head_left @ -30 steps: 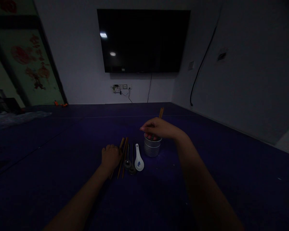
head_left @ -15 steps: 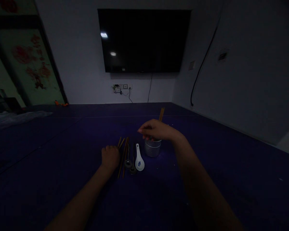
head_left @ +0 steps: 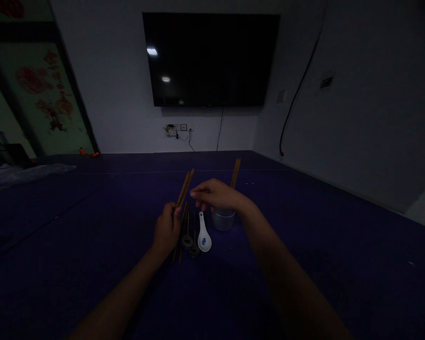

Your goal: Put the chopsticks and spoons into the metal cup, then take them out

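My left hand is wrapped round a pair of wooden chopsticks, raised at a slant with their upper ends pointing away from me. My right hand hovers over the front rim of a grey metal holder, fingers loosely apart and nothing visible in them; its fingertips come close to the raised chopsticks. More chopsticks stand in the holder, partly behind my right hand. Between my hands lie a white spoon with a blue pattern, two dark metal spoons and another pair of chopsticks, partly covered by my left hand.
Everything rests on a dark blue-purple surface reaching to the wall. A large screen hangs there, with sockets and cables below. Crumpled clear plastic lies at far left. A dark cable runs down the right wall.
My left hand has picked up a pair of chopsticks from the surface and tilted them upward. My right hand has moved left, away from the standing chopsticks towards the raised ones.
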Demonstrator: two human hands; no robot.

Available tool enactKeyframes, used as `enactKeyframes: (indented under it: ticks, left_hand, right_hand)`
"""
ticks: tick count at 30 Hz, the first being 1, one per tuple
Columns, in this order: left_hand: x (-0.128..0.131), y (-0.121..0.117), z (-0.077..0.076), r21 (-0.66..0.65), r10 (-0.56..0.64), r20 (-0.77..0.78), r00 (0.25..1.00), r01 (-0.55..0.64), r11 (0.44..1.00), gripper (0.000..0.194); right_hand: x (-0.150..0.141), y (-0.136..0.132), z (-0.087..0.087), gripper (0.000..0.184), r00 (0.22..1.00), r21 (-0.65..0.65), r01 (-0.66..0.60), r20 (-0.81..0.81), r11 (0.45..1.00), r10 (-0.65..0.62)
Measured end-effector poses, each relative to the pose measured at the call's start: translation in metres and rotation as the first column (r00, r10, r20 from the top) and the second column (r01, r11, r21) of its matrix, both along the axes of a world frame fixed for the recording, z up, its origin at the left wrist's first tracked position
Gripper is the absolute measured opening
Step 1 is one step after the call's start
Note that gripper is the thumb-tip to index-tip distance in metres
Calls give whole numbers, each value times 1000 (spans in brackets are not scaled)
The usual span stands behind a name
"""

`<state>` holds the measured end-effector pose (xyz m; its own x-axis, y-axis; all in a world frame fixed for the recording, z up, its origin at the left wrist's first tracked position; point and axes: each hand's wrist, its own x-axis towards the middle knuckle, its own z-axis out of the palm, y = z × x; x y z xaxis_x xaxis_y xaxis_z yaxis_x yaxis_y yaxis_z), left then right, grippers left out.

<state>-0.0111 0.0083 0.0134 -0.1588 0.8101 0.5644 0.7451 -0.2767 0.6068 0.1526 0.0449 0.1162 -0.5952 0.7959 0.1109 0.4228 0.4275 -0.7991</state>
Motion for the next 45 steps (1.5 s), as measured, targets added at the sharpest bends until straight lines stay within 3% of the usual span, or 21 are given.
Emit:
enactKeyframes:
  ticks: [3, 9, 13, 19, 31, 37, 40, 45]
  left_hand:
    - [6, -5, 2, -1, -88, 69, 994, 88, 996, 31]
    - [10, -4, 1, -8, -142, 155, 978, 145, 989, 31]
    - [10, -1, 0, -25, -146, 191, 971, 153, 988, 32]
    - [8, 2, -2, 27, -193, 206, 959, 192, 981, 33]
    - [4, 3, -5, -19, -170, 113, 979, 173, 985, 38]
    - [4, 2, -5, 5, -145, 87, 986, 145, 989, 37]
    - [2, 4, -7, 29, -141, 69, 988, 139, 990, 36]
    - [-3, 8, -15, 29, -157, -6, 988, 157, 987, 33]
  right_hand:
    - [-11, 2, -4, 22, 993, 21, 22, -117, 1000, -20]
    - [-19, 7, -13, 30, 958, 104, 59, -284, 993, -27]
    - [-23, 5, -13, 30, 960, 183, 41, -280, 982, 12]
    - [-28, 3, -13, 29, 953, 176, 48, -302, 983, 7]
    - [-28, 7, -18, 28, 968, 139, -30, -242, 990, 63]
    - [-28, 8, -22, 32, 974, 220, -64, -200, 974, 109]
    - [-26, 5, -15, 34, 954, 253, 3, -290, 967, 73]
    - [-3, 2, 10, 29, 836, 261, 277, -540, 925, -98]
